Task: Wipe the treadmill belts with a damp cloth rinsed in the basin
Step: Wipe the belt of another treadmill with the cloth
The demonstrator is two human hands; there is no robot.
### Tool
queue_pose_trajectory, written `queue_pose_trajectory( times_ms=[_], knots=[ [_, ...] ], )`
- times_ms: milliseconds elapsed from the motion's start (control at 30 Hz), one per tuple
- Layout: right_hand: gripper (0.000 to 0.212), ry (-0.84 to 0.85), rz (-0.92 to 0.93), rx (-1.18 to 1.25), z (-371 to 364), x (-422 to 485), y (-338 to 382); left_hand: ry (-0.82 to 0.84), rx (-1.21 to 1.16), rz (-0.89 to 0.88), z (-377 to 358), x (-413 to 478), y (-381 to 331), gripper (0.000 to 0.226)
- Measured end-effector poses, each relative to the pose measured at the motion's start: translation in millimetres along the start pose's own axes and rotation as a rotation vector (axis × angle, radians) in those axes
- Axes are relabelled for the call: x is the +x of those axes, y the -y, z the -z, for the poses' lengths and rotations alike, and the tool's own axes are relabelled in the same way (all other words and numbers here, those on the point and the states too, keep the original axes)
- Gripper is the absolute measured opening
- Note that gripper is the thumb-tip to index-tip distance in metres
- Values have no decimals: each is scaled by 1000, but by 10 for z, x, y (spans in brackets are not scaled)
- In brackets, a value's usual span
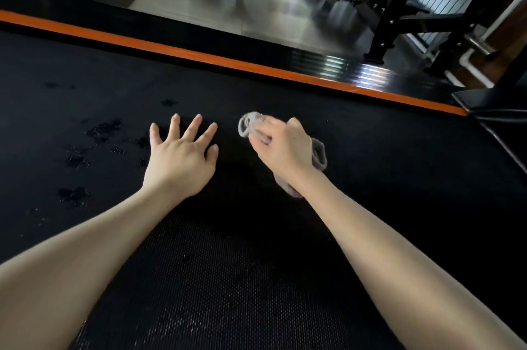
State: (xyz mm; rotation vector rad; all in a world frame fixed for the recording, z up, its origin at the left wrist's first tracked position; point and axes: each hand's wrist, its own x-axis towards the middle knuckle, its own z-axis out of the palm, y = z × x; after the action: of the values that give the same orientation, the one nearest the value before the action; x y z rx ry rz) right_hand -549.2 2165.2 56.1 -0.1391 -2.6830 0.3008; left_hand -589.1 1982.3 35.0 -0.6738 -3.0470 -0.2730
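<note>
The black textured treadmill belt (370,156) fills most of the view. My right hand (285,147) presses a crumpled grey cloth (251,123) onto the belt near its middle; the cloth sticks out past my fingertips and under my wrist. Just left of it, my left hand (182,156) lies flat on the belt, palm down with fingers spread, holding nothing. Dark wet spots (102,130) dot the belt left of that hand. No basin is in view.
An orange strip (228,60) runs along the belt's far edge, with a black side rail (171,33) beyond it. Past that lies a shiny grey floor (242,2) with black gym machine frames (399,7) at the upper right.
</note>
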Motion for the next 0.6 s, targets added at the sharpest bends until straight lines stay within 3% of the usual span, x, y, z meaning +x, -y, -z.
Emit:
queue_pose_trajectory(
  times_ms=[100,233,400,600],
  knots=[
    [15,-9,124,39,406,-980,27,18,-19,-17,23,-14,1,53],
    [23,68,152,93,880,-1927,-95,45,-21,-33,117,-56,-10,52],
    [25,21,114,66,887,-1900,-61,-2,-128,-4,319,-432,123,51],
    [28,46,6,-28,882,-1910,-6,76,154,-37,564,-1361,1040,56]
  ],
)
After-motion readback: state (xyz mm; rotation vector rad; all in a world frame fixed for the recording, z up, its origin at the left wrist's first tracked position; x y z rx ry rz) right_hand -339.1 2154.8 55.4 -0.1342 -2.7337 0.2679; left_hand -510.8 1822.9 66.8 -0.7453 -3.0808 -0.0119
